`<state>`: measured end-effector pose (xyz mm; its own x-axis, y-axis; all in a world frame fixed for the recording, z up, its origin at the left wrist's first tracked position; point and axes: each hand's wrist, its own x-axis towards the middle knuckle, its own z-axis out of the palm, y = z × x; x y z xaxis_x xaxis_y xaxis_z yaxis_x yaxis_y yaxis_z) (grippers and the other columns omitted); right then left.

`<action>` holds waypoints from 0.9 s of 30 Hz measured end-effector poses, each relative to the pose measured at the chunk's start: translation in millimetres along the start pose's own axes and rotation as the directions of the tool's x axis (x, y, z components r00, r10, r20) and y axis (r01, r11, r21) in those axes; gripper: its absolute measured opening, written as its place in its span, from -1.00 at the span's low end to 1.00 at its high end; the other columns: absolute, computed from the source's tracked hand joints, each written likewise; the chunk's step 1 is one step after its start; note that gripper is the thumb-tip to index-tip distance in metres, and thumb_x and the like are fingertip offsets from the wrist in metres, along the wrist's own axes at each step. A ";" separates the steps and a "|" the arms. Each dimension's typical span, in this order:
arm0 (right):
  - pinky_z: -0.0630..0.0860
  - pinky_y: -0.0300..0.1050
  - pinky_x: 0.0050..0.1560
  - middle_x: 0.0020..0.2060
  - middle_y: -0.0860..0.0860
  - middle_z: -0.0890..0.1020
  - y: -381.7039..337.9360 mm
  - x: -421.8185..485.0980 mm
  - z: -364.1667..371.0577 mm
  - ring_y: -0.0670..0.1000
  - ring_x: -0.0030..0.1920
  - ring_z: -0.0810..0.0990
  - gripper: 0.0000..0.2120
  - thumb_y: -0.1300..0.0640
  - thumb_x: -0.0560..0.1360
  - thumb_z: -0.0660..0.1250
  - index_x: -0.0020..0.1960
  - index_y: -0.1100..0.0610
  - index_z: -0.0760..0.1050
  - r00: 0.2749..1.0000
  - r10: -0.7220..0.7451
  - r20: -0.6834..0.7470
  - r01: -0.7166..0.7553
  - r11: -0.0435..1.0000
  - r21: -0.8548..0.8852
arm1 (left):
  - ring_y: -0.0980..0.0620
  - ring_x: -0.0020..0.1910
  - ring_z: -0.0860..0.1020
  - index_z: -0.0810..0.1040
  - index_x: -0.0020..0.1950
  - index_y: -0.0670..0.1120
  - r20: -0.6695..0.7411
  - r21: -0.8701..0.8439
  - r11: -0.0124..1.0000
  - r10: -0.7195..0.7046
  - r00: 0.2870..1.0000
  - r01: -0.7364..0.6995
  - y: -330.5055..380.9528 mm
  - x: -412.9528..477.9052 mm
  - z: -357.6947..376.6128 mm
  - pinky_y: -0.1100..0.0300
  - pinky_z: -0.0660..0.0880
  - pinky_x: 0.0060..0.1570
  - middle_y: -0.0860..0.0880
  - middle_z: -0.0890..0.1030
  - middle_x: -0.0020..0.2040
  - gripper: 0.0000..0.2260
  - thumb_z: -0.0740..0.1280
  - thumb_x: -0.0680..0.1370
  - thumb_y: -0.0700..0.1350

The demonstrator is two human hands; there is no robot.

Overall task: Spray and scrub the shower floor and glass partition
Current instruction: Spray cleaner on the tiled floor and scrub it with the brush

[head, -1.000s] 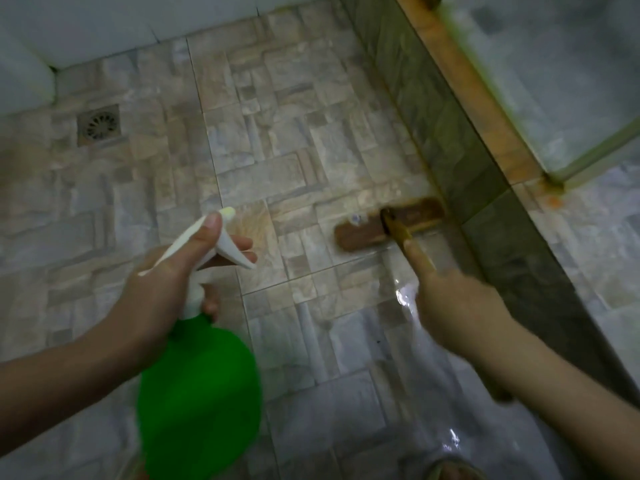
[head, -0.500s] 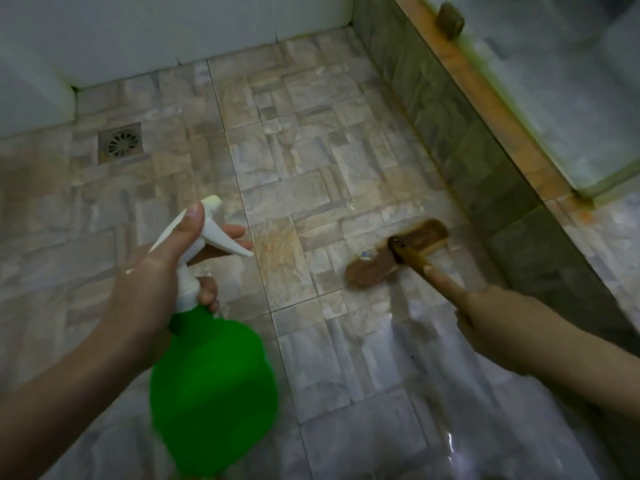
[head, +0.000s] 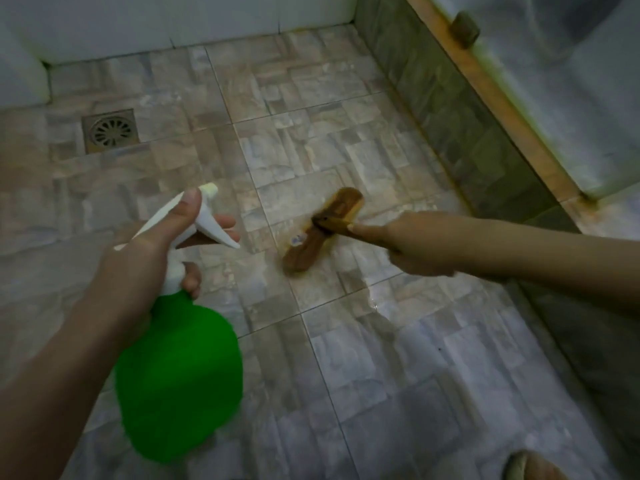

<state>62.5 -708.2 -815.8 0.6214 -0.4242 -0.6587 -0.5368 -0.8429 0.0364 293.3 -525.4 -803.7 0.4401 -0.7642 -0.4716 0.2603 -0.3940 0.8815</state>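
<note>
The tiled shower floor (head: 311, 140) filled most of the view, dry and brownish toward the far wall and glistening wet (head: 433, 341) nearer the person. The glass partition (head: 571, 116) ran along the right, standing on a tiled curb (head: 450, 109) whose top edge looked orange-stained. The green bottle (head: 180, 375) hung low on the left, above the floor, nozzle facing the middle tiles. The left hand (head: 149, 251) gripped its white neck, fingers (head: 221, 223) clamped round it at the trigger, with one digit laid along the top of the sprayer head. The right hand (head: 412, 244) held the brush handle, fingers wrapped on it and the forefinger stretched down its length. The brush (head: 322, 230) lay with its head on the floor mid-tile, just right of the nozzle and well clear of the curb, its outline blurred. The drain (head: 110, 130) sat in the far left corner. This looked like floor scrubbing, with the glass seemingly not begun. The next move likely called for firm strokes across the dry far tiles, a fresh squeeze of spray ahead of the bristles, and steady footing on the wet patch.
</note>
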 end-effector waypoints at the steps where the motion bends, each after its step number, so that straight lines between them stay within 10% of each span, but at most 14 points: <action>1: 0.55 -0.08 -0.38 -0.29 -0.02 0.38 -10.4 17.1 -2.6 0.02 -0.39 0.52 -0.32 0.21 0.59 0.05 0.51 -0.29 -0.16 0.997 -0.017 -0.075 0.020 0.999 0.038 | 0.08 -0.64 0.30 0.62 0.11 0.12 0.007 -0.015 1.000 0.001 1.000 -0.001 -0.9 2.0 0.1 0.24 0.37 -0.56 -0.15 0.71 0.07 -0.62 0.26 0.41 0.26; 9: 0.41 -0.18 -0.35 -0.31 -0.03 0.42 -21.3 -45.1 49.0 -0.04 -0.36 0.45 -0.22 0.11 0.62 0.08 0.36 -0.38 -0.49 0.997 0.079 -0.013 -0.078 0.995 0.068 | 0.17 -0.61 0.43 0.56 0.23 0.05 0.047 -0.001 1.000 0.030 0.998 -0.030 16.6 10.2 7.0 0.24 0.34 -0.56 -0.12 0.68 0.08 -0.61 0.21 0.51 0.20; 17: 0.41 -0.13 -0.47 -0.23 0.06 0.47 -45.4 40.9 9.6 0.01 -0.41 0.45 -0.28 0.22 0.59 0.07 0.51 -0.29 -0.23 0.981 0.099 -0.167 -0.077 0.988 0.133 | 0.05 -0.62 0.34 0.62 0.11 0.16 0.059 0.004 1.000 0.004 0.998 -0.004 11.9 9.2 12.9 0.23 0.38 -0.53 -0.02 0.72 0.08 -0.62 0.31 0.40 0.31; 20: 0.48 -0.17 -0.54 -0.02 0.12 0.52 -36.3 44.0 -3.2 0.01 -0.41 0.54 -0.24 0.25 0.58 0.09 0.49 -0.35 -0.24 0.992 0.068 -0.109 -0.049 0.985 0.166 | 0.04 -0.61 0.35 0.63 0.10 0.17 0.018 0.008 1.000 0.011 1.000 -0.011 10.8 3.5 5.8 0.21 0.39 -0.51 -0.01 0.72 0.09 -0.61 0.34 0.39 0.34; 27: 0.53 -0.21 -0.49 -0.32 -0.02 0.35 -22.4 -38.2 10.8 -0.02 -0.46 0.54 -0.31 0.19 0.64 0.01 0.46 -0.36 -0.32 0.981 0.102 0.164 -0.109 0.994 0.031 | 0.10 -0.62 0.32 0.57 0.14 0.14 -0.043 -0.034 0.999 0.037 0.998 -0.038 12.0 -22.1 -12.9 0.25 0.35 -0.56 -0.10 0.71 0.06 -0.60 0.25 0.39 0.27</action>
<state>44.6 -669.5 -799.6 0.4613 -0.4480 -0.7659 -0.6186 -0.7811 0.0843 297.8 -506.6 -783.0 0.4855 -0.7556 -0.4397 0.2728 -0.3469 0.8974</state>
